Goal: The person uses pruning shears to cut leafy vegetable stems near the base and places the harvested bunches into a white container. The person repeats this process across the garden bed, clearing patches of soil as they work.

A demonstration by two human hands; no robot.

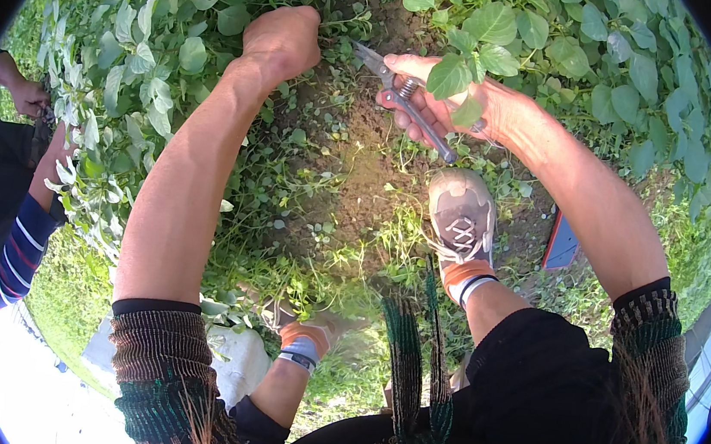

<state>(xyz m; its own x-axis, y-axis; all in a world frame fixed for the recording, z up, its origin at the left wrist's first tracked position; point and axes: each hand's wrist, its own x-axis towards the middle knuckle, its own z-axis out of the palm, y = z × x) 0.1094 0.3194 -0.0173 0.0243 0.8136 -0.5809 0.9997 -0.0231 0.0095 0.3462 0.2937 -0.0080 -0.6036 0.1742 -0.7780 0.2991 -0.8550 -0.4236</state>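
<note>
My left hand (284,39) is closed in a fist at the edge of the leafy plants. A thin green weed stem (344,22) comes out beside its knuckles; the fingertips are hidden beneath the hand. In my right hand (466,100) is a pair of spring-loaded pruning shears (402,90), with the blades pointing left towards the fist. The blade tip stops a short way from my left hand, over low weeds. One broad-leaved shoot (452,76) hangs in front of the right hand and covers part of it.
Tall leafy plants (606,60) rise at the upper right, more plants (144,70) at the left. Bare soil (368,165) and weeds lie between. My shoe (463,214) stands under the shears. A blue, red-edged object (562,244) lies right. Another person's hand (29,98) works at far left.
</note>
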